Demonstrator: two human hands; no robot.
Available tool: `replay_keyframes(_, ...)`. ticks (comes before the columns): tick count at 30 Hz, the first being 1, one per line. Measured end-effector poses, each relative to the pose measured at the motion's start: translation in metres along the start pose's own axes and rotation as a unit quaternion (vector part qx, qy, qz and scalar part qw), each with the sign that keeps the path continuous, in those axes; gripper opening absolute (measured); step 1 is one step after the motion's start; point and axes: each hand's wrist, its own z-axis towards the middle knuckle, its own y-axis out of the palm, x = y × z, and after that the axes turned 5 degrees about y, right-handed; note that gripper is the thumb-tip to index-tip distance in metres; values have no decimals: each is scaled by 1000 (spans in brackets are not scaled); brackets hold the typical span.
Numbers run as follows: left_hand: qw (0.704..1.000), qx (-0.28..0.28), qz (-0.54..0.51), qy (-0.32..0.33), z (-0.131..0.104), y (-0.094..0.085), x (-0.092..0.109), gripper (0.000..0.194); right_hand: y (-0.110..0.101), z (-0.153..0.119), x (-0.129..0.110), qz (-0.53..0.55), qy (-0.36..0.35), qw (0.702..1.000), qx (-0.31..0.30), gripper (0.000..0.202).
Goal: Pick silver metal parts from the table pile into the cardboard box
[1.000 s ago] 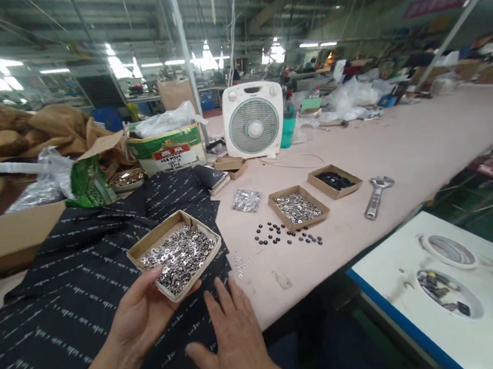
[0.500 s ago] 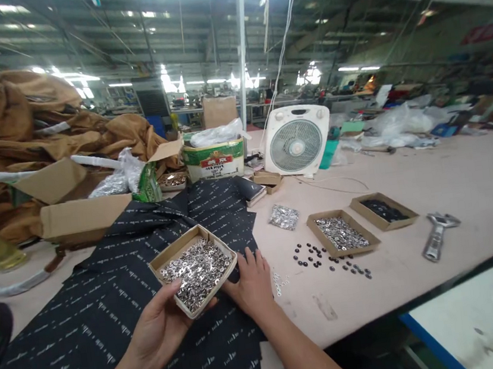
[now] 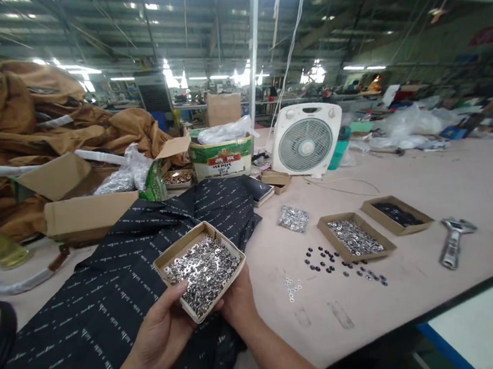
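Observation:
A small cardboard box [image 3: 162, 260] full of shiny metal snap parts [image 3: 205, 267] is held tilted above the dark printed cloth [image 3: 119, 284]. My left hand [image 3: 168, 320] grips its near left side, thumb over the rim. Behind the box's right side is my right hand [image 3: 238, 296], its fingers hidden by the box, so what they hold is unclear. To the right on the table lie loose black caps [image 3: 326, 261] and small silver rings [image 3: 292, 289], beside a box of metal parts [image 3: 352, 237] and a box of black parts [image 3: 396, 214].
A white fan [image 3: 306, 139] stands at the back of the table [image 3: 447, 172]. A bag of metal parts [image 3: 293, 219] and a metal tool [image 3: 454, 243] lie on the right. Brown garments [image 3: 56, 136] and an open carton [image 3: 91, 214] are at left.
My right hand has moved from the cloth beside the box to behind the box's right side. The dark cloth's right edge has shifted left, baring more table. The view has moved slightly.

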Motion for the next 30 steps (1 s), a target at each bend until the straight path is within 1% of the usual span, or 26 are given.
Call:
replay_keyframes(2,1000,0,2,-5,1,-1,0,71,-5,-2,7,-14,22,1000,7,59)
replay_keyframes(5,1000,4,2,-20,4,-1,-2,74,-18,-5,15,-79,58,995,-19,61)
replay_keyframes(8,999,12,-1,-34,6,1,-4,75,-21,-7,10,-87,83,992,-34,63)
replay_keyframes(10,999,18,-2,-34,7,2,-3,75,-13,-11,0,-49,92,994,-26,67)
replay_keyframes(12,1000,18,-5,-25,7,5,0,75,-1,-19,-12,2,96,995,-14,73)
replay_keyframes(14,1000,15,-9,-25,7,8,2,74,13,-27,-23,43,101,994,-15,75)
replay_keyframes(16,999,11,-14,-35,8,13,1,72,23,-36,-31,67,111,991,-37,66)
replay_keyframes(18,999,6,-15,-47,10,19,-2,69,22,-44,-36,74,100,988,-87,57)
replay_keyframes(20,998,-3,-9,-60,13,28,-8,65,6,-52,-37,53,55,986,-148,59)
replay_keyframes(22,997,-15,0,-71,16,37,-16,61,-22,-58,-37,-14,8,981,-195,67)
replay_keyframes(23,997,-23,5,-76,18,42,-20,58,-39,-61,-36,-59,-8,974,-219,67)
replay_keyframes(24,996,-30,11,-79,20,47,-24,56,-58,-62,-34,-105,-28,963,-247,60)
replay_keyframes(26,996,-38,17,-83,24,56,-32,52,-96,-61,-29,-179,-76,937,-289,33)
replay_keyframes(27,995,-42,18,-83,26,61,-37,52,-113,-57,-26,-212,-95,930,-286,26)
replay_keyframes(28,995,-48,15,-82,29,64,-41,52,-129,-51,-21,-249,-113,926,-260,26)
replay_keyframes(30,995,-65,4,-71,34,70,-50,55,-154,-34,-7,-335,-126,912,-201,34)
